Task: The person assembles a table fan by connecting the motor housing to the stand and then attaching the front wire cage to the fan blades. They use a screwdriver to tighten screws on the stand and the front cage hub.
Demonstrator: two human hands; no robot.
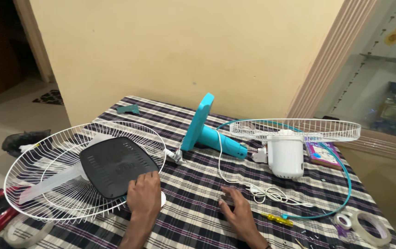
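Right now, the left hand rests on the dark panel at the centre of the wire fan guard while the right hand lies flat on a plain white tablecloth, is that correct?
Not quite: the head view shows the tablecloth is checked, dark and white, not plain white. The rest holds: the left hand rests on the dark panel of the wire fan guard, and the right hand lies flat on the cloth.

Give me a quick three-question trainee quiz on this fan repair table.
1. True or false: the left hand rests on the black plate lying on the white grille.
2. What lies just right of the right hand? A) yellow screwdriver B) scissors C) pliers
3. Fill in: the fan's stand is coloured ____.

Key: 1 true; 2 A; 3 turquoise.
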